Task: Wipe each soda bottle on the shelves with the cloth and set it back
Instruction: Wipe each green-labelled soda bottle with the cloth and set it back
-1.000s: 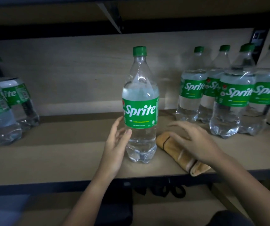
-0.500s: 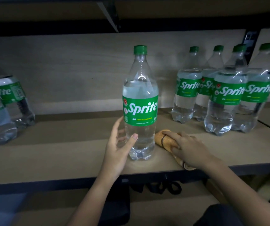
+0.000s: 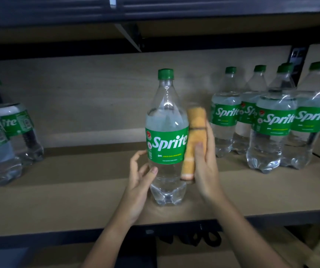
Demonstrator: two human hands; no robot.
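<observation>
Head view shows the bottle [image 3: 166,136] upright near the shelf [image 3: 68,200] front edge, my right hand [image 3: 203,161] gripping the rolled cloth [image 3: 195,140] against its right side, my left hand [image 3: 138,180] loosely open at its lower left, thumb on the plastic. To wipe well I should close my left fingers round the base first, I think, or the tall bottle may tip left under the cloth. Then long strokes from shoulder to foot, turning it between passes, clear of the four bottles [image 3: 271,120] to the right

We have one head-worn wide-angle view, facing forward and slightly down at the shelf [image 3: 58,206] from close range; the board above [image 3: 155,29] is seen from underneath. No second view exists.
</observation>
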